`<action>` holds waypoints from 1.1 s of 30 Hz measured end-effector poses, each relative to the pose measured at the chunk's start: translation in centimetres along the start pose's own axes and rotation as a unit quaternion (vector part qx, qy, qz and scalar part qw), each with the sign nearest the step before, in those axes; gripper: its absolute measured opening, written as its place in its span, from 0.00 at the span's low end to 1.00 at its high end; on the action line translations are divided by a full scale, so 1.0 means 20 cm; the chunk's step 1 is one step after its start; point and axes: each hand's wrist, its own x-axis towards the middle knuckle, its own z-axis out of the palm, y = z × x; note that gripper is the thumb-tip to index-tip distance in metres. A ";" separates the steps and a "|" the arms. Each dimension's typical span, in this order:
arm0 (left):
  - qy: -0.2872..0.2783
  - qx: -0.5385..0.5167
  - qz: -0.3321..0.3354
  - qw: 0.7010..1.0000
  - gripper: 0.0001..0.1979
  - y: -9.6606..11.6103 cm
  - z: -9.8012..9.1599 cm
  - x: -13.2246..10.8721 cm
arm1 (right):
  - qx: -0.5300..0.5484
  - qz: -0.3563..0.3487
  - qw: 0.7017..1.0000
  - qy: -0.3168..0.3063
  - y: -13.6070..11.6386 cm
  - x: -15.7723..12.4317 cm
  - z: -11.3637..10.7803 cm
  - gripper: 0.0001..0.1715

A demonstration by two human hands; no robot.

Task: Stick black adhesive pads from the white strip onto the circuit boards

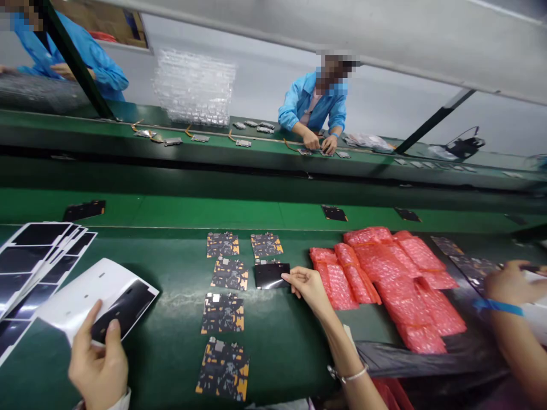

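My left hand grips a white backing sheet at the lower left, with a black film piece stuck on it. My right hand stretches over the green bench, its fingertips at the edge of a glossy black film piece. That piece lies on a circuit board, which it mostly hides. Several more boards with black and orange patches lie in two columns, among them one nearest me and one left of my right hand.
A stack of black-and-white film sheets lies far left. Pink bubble bags are heaped right of my right hand. A co-worker's hand with a blue wristband is at the right edge. Another person works across the belts.
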 end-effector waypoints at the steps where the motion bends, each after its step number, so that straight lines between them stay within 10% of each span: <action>1: -0.003 0.000 -0.003 1.000 0.28 0.01 0.00 0.00 | 0.000 -0.002 1.000 0.000 0.01 0.00 0.00 0.33; 33: -0.011 -0.005 -0.006 1.000 0.28 0.01 0.00 0.01 | -0.021 0.000 1.000 0.002 0.02 -0.01 -0.02 0.32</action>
